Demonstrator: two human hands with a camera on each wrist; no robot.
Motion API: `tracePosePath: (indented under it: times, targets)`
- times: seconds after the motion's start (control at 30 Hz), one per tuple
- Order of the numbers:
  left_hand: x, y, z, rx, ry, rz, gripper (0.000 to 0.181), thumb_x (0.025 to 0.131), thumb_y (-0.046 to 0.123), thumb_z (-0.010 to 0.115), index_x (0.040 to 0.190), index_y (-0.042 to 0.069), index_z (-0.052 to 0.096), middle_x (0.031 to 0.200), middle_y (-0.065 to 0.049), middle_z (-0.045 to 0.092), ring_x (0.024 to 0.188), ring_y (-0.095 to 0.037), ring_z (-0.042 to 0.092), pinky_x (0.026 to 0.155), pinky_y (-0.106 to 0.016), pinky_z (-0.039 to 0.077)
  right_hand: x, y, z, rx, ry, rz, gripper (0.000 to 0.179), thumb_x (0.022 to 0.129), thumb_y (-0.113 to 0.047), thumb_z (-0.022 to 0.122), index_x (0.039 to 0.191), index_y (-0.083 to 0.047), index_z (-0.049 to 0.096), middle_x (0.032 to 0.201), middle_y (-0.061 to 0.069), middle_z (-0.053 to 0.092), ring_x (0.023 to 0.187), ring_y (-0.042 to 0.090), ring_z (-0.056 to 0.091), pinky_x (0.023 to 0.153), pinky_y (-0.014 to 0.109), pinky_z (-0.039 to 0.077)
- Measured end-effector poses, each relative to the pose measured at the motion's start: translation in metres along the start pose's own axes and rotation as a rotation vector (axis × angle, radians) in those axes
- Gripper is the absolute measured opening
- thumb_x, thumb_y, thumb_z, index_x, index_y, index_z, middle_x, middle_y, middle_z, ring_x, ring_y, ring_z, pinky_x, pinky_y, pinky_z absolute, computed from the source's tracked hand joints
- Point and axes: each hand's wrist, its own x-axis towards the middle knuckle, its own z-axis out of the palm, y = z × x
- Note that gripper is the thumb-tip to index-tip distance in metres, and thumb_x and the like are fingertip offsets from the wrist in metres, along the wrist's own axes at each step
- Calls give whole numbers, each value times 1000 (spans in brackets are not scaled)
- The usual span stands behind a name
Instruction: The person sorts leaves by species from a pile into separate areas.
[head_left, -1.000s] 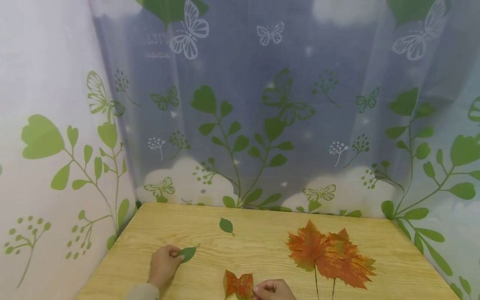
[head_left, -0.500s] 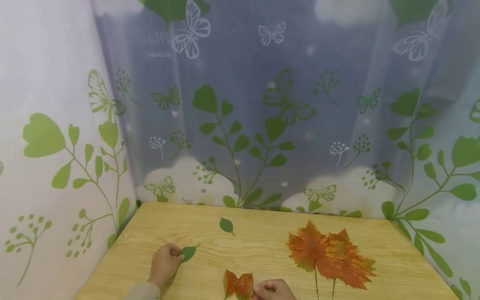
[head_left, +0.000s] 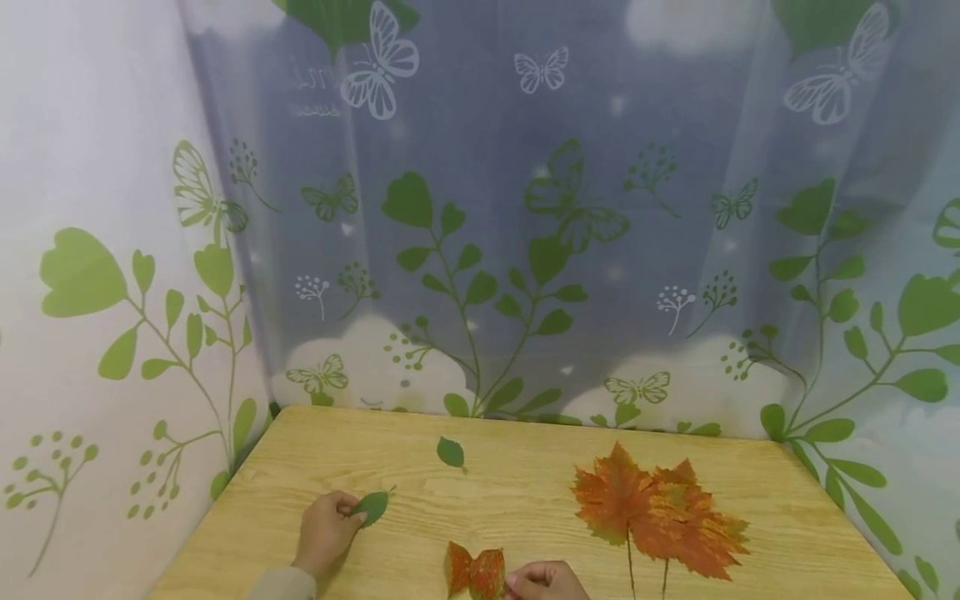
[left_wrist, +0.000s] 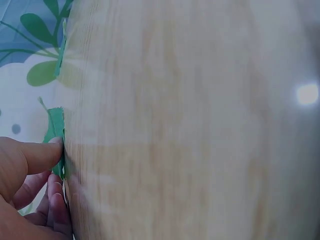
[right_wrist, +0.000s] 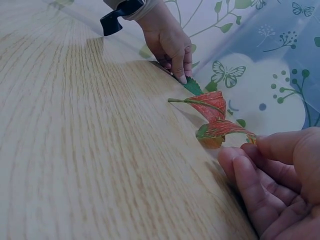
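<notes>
At the left of the table, my left hand (head_left: 327,529) pinches the near end of a green leaf (head_left: 372,507) between thumb and fingers, close to the tabletop. In the left wrist view the thumb lies over that leaf. A red-orange leaf piece (head_left: 476,570), shaped like a bow with two lobes, is at the table's near middle. My right hand (head_left: 547,581) pinches its right edge by thumb and fingers. From the right wrist view, the red piece (right_wrist: 212,107) has a green stem and its lobes curl up from the wood. Part of the right hand is cut off in the head view.
A second green leaf (head_left: 451,452) lies farther back on the wooden table (head_left: 525,492). Two large orange maple leaves (head_left: 660,508) with dark stems lie overlapping on the right. A patterned curtain (head_left: 480,250) with plants and butterflies hangs behind the table.
</notes>
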Motion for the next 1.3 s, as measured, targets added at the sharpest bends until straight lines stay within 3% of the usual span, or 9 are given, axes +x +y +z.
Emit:
tracePosePath:
  times: [0.3,0.5,0.7,0.93,1.13,1.3]
  targets:
    - [1,-6,0,-6,-15,-4,23,77,6,77,93,-6,66,83,-8,65,76,-21,60,71,-39,53,0,2,-1,6,9,3,23,88,-28,68,89,-6,74,73,-2,70,62,7,65,60,23,54]
    - [2,-11,0,-30,-24,-13,15,78,4,75,91,-3,70,83,-7,67,79,-21,63,74,-41,55,-4,1,1,51,3,-14,21,89,-24,67,93,-4,74,77,-1,71,67,8,66,65,25,56]
    - [3,-11,-4,-39,-23,-8,14,79,3,74,91,-3,70,80,-5,66,76,-19,61,71,-39,55,-9,-13,-2,99,-14,-20,26,92,-25,64,98,-2,72,80,-1,71,71,9,67,67,23,56]
    - [2,-5,-6,-44,-24,-19,13,79,2,73,90,-4,70,79,-4,65,75,-18,61,70,-36,55,-1,-41,-15,50,116,-26,28,95,-24,62,105,2,67,84,-1,70,78,11,68,73,26,57]
    - [1,-3,-6,-48,-20,-6,14,79,2,73,91,-5,69,81,-7,66,76,-20,62,71,-38,55,17,-72,-15,-62,234,-159,36,95,-22,61,114,9,60,95,6,68,91,20,67,87,39,55]
    - [1,-3,-7,-42,-15,-10,14,79,2,74,91,-4,69,82,-6,66,76,-19,62,71,-37,55,36,-89,-8,-191,330,-261,33,93,-20,64,111,7,63,100,12,67,93,23,64,87,44,53]
